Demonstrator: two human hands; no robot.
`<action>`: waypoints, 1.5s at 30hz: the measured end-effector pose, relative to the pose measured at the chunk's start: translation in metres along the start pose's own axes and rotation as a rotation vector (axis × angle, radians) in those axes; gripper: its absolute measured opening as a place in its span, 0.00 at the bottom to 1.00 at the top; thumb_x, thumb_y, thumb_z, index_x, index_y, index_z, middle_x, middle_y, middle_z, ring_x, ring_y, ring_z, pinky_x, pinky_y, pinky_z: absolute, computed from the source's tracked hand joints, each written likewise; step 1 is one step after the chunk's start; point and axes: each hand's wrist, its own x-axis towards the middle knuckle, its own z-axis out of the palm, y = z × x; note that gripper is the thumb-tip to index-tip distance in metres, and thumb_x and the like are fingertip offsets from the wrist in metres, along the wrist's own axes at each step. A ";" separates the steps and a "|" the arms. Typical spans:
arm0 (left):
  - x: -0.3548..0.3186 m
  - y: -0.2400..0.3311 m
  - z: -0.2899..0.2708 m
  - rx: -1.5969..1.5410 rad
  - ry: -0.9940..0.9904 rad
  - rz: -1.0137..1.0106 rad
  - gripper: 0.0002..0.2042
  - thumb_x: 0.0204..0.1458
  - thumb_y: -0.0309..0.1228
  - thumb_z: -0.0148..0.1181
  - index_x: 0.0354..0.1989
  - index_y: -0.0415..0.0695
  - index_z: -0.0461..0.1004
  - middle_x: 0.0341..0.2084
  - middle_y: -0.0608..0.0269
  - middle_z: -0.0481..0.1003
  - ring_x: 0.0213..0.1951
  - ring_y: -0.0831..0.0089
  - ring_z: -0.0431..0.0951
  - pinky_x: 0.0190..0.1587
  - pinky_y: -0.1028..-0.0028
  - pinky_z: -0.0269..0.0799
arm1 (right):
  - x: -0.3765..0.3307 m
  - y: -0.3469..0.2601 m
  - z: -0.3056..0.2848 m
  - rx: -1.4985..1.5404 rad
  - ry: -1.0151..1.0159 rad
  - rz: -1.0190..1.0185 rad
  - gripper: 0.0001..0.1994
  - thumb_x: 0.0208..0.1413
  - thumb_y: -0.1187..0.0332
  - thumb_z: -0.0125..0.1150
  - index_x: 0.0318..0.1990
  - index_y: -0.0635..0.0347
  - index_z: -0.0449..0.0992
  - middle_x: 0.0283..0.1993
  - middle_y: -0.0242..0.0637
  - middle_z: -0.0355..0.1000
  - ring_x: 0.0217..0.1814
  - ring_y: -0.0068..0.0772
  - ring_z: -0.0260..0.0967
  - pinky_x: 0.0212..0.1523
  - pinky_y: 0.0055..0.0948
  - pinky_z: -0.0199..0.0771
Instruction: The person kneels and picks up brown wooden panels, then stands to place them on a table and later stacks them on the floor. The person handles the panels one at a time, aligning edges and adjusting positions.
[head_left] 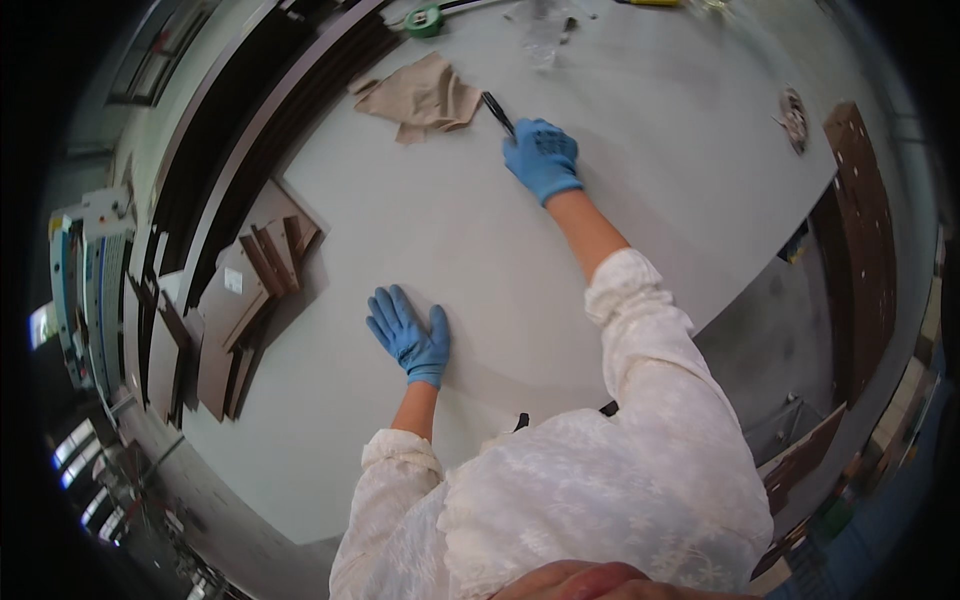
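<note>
Both hands wear blue gloves over a large pale grey table (500, 270). My left hand (408, 335) is spread out over the near-left part of the tabletop, its fingers apart and nothing in it. Farther off and to the right, my right hand (543, 160) is closed round a slim black tool (498, 113). The tool's far end points toward a crumpled beige cloth (425, 95) and lies close to its right edge. Its kind cannot be made out, as the glove hides the rest.
Brown panel pieces (250, 275) lie stacked at the table's left, with long dark panels (250, 120) behind. A green roundish item (424, 21) and clear plastic (545, 35) lie at the far side. A small crumpled bundle (794, 120) sits far right, near a drilled brown board (862, 250).
</note>
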 end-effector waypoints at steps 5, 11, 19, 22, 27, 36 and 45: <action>-0.003 0.000 0.003 -0.006 0.062 0.055 0.41 0.60 0.50 0.58 0.77 0.40 0.56 0.78 0.42 0.52 0.80 0.45 0.47 0.79 0.47 0.33 | 0.066 -0.034 -0.019 0.346 0.188 0.122 0.22 0.53 0.49 0.66 0.42 0.60 0.84 0.43 0.55 0.82 0.47 0.58 0.81 0.45 0.53 0.80; -0.003 -0.010 0.015 0.096 0.074 0.067 0.41 0.63 0.55 0.55 0.78 0.42 0.55 0.78 0.48 0.53 0.80 0.49 0.48 0.79 0.48 0.35 | -0.057 -0.047 -0.025 0.556 0.273 -0.165 0.24 0.55 0.48 0.64 0.50 0.57 0.78 0.49 0.52 0.79 0.51 0.60 0.76 0.53 0.52 0.77; 0.008 -0.018 0.030 0.238 -0.020 -0.015 0.45 0.65 0.69 0.31 0.82 0.50 0.45 0.82 0.51 0.42 0.81 0.51 0.40 0.78 0.46 0.30 | -0.474 0.133 -0.003 0.421 0.747 -0.055 0.18 0.51 0.69 0.70 0.50 0.61 0.79 0.62 0.49 0.76 0.57 0.53 0.77 0.54 0.45 0.80; 0.018 -0.003 0.013 0.318 -0.117 -0.055 0.45 0.65 0.69 0.30 0.81 0.48 0.47 0.81 0.50 0.46 0.81 0.48 0.43 0.78 0.45 0.36 | -0.638 0.188 0.005 0.359 0.709 0.330 0.12 0.59 0.65 0.66 0.46 0.61 0.81 0.58 0.47 0.79 0.54 0.53 0.79 0.57 0.43 0.79; -0.013 0.078 -0.007 0.448 -0.185 0.319 0.39 0.66 0.61 0.40 0.77 0.45 0.60 0.78 0.44 0.53 0.78 0.43 0.51 0.76 0.47 0.49 | -0.895 0.201 0.013 0.618 0.118 1.347 0.30 0.65 0.40 0.54 0.53 0.62 0.80 0.57 0.57 0.78 0.62 0.60 0.74 0.61 0.49 0.72; -0.362 0.310 0.040 -0.238 -0.517 1.511 0.30 0.60 0.41 0.63 0.68 0.39 0.70 0.72 0.37 0.62 0.74 0.40 0.58 0.75 0.51 0.54 | -1.086 0.109 0.087 1.013 0.197 1.288 0.26 0.69 0.46 0.50 0.61 0.56 0.76 0.57 0.50 0.77 0.59 0.54 0.76 0.57 0.50 0.77; -0.513 0.430 0.076 -0.170 -1.366 1.478 0.22 0.63 0.36 0.62 0.57 0.29 0.75 0.61 0.39 0.73 0.65 0.47 0.72 0.68 0.60 0.66 | -1.103 0.101 0.038 0.724 0.462 1.687 0.28 0.72 0.46 0.41 0.40 0.56 0.86 0.39 0.49 0.82 0.47 0.56 0.80 0.53 0.52 0.75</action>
